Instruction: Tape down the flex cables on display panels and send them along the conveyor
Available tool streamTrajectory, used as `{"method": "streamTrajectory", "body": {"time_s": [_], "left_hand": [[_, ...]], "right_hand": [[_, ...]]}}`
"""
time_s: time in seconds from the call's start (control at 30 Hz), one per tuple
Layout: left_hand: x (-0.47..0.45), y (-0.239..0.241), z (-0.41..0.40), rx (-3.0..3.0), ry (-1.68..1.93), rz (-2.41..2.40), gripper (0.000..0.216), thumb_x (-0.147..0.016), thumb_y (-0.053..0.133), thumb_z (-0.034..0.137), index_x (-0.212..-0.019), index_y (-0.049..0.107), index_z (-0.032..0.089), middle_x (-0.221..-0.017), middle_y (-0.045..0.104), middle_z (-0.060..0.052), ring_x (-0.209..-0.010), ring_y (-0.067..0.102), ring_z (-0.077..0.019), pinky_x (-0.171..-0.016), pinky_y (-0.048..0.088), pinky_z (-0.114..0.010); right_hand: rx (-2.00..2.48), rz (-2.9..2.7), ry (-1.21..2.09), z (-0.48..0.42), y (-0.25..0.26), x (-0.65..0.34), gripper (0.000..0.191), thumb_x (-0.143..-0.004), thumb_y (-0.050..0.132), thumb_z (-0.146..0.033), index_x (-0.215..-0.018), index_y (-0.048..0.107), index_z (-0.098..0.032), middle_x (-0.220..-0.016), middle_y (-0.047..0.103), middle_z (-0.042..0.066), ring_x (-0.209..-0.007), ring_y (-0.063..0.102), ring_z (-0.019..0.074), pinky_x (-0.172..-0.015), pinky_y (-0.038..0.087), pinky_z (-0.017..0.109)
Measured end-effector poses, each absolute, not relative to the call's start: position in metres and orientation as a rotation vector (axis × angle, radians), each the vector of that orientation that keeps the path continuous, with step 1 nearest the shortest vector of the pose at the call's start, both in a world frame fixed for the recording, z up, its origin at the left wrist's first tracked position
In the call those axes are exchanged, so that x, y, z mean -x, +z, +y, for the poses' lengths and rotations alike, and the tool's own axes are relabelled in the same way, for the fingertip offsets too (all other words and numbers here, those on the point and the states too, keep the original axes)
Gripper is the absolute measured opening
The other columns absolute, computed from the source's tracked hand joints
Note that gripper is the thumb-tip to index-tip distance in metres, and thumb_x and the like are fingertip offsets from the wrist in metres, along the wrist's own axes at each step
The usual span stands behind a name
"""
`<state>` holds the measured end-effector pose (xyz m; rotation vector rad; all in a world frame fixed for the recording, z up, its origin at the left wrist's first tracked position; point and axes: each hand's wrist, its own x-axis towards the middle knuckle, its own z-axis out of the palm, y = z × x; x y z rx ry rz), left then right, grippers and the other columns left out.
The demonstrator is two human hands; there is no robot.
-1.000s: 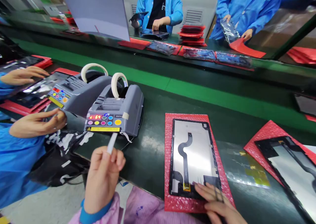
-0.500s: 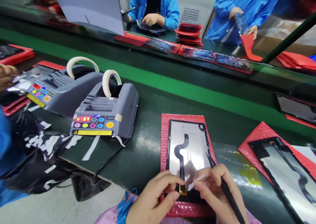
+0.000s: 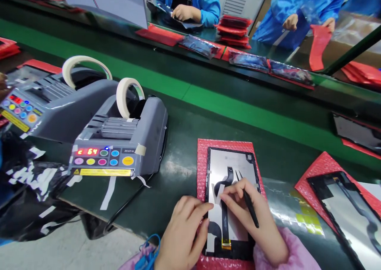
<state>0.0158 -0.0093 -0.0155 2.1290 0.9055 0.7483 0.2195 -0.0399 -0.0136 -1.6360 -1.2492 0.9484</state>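
A tablet screen panel (image 3: 241, 206) lies back side up on a red bubble-wrap pouch (image 3: 203, 159). Along its silver back runs a black flex cable (image 3: 225, 218), with a gold connector (image 3: 226, 244) at the near end. My right hand (image 3: 251, 210) is over the panel, pinching a small strip of white tape (image 3: 220, 191) above the cable's bend. Black tweezers (image 3: 250, 208) are also held in that hand, tips pointing away from me. My left hand (image 3: 186, 230) rests at the panel's left edge, thumb and index finger apart, holding nothing. A blue wrist strap (image 3: 145, 258) circles that wrist.
To the left stand a tape dispenser (image 3: 119, 135) and a second tape dispenser (image 3: 65, 99). A tape strip (image 3: 108, 194) hangs at the bench edge. On the right, another screen panel (image 3: 348, 214) lies on red wrap. Co-workers in blue (image 3: 205, 4) work across the bench.
My right hand has moved up the panel, away from the connector, carrying the tape strip and tweezers. My left hand has drawn back from the connector to the panel's left edge.
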Motion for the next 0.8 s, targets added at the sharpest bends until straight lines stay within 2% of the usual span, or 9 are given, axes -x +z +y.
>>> {"method": "streamTrajectory", "body": {"time_s": [0.17,0.33,0.57,0.8], "left_hand": [[-0.018,-0.020,-0.011,-2.339,0.733,0.946,0.039,-0.095,0.048,0.011,-0.127,0.067,0.023,-0.106,0.062,-0.009,-0.104,0.057,-0.0262,-0.089,0.055,-0.037],[-0.023,-0.031,-0.014,-2.524,0.676,1.041,0.033,-0.103,0.048,0.027,-0.128,0.068,0.027,-0.114,0.064,-0.009,-0.107,0.055,-0.0291,-0.086,0.054,-0.040],[-0.024,-0.036,-0.016,-2.609,0.579,1.058,0.034,-0.103,0.051,0.032,-0.133,0.066,0.028,-0.114,0.065,-0.009,-0.109,0.055,-0.0291,-0.088,0.053,-0.040],[-0.027,-0.032,-0.015,-2.626,0.623,1.054,0.031,-0.102,0.053,0.034,-0.130,0.068,0.032,-0.110,0.064,-0.007,-0.105,0.053,-0.0293,-0.086,0.049,-0.040]], "right_hand": [[1.737,-1.289,0.903,-0.038,-0.019,-0.218,0.036,-0.095,0.067,-0.040,-0.080,0.036,-0.028,-0.086,0.074,0.002,-0.081,0.068,0.0229,-0.074,0.048,0.035],[1.780,-1.302,0.901,-0.037,-0.024,-0.218,0.035,-0.096,0.065,-0.036,-0.082,0.034,-0.029,-0.089,0.073,0.001,-0.082,0.065,0.0223,-0.074,0.044,0.035],[1.764,-1.298,0.823,-0.027,-0.022,-0.220,0.035,-0.094,0.068,-0.033,-0.085,0.034,-0.029,-0.086,0.069,-0.003,-0.065,0.055,0.0163,-0.065,0.043,0.031],[1.680,-1.280,0.835,-0.020,-0.018,-0.222,0.031,-0.094,0.068,-0.036,-0.089,0.038,-0.029,-0.092,0.070,0.000,-0.075,0.065,0.0180,-0.071,0.047,0.032]]}}
